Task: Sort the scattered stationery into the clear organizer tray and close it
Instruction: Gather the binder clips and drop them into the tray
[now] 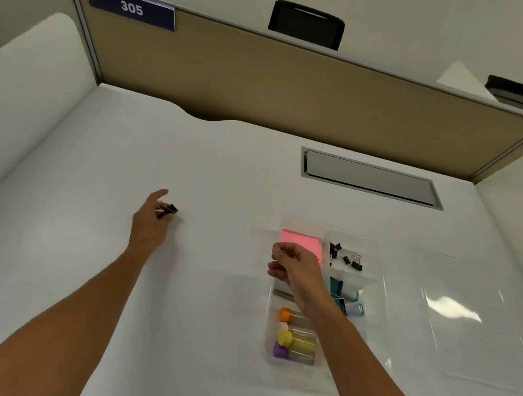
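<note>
The clear organizer tray [379, 265] lies open on the white desk at centre right. It holds a pink sticky-note pad [301, 240], black binder clips [349, 259], teal markers [352, 302] and highlighters with orange, yellow and purple caps [295, 338]. My left hand [149, 223] is out on the desk to the left, pinching a black binder clip [168, 210]. My right hand [296, 264] hovers over the tray's left edge beside the pink pad, fingers pinched on a small wire clip handle [277, 246]. The clear lid [473, 320] lies flat to the right of the tray.
A grey recessed cable hatch [372, 178] sits in the desk behind the tray. Beige partition panels [266, 79] wall the desk at the back, white dividers stand on both sides, and a blue sign reads 305 [131, 7].
</note>
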Demonstrator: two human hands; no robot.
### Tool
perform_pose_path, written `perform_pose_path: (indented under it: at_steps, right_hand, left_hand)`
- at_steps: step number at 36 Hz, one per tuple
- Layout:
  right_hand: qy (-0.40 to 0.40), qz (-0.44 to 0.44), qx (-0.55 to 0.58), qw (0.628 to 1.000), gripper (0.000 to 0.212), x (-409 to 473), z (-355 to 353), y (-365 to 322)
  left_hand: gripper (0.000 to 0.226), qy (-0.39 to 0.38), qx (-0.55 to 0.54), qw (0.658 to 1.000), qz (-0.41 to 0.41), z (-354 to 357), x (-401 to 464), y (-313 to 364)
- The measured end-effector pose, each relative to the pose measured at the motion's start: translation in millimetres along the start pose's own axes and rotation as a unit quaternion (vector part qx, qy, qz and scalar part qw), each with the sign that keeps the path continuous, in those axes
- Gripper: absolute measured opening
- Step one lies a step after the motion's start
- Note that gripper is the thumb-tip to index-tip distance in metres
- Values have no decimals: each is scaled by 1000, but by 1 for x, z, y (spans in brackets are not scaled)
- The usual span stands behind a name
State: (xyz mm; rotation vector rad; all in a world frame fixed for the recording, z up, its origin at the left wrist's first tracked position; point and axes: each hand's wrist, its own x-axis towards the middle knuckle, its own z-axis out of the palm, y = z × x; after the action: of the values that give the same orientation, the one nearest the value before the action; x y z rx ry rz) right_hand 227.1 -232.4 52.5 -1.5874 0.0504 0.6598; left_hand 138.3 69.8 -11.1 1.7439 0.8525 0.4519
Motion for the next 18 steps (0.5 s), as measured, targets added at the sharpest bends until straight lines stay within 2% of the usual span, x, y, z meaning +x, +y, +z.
perform_pose_path:
  at_steps: [3,10,18]
  right_hand:
    - [4,-2,28,1000,8,-9,-27,0]
    - [35,2,44,998,11,-10,-100,-13]
    - [93,11,44,995,15,5,-172,-18]
  left_hand:
    - [55,-19,-52,998,-12,19,-19,20]
    - [41,-94,-125,988,11,84,-68,72]
    - [32,-167,-63,981,79,173,-115,133]
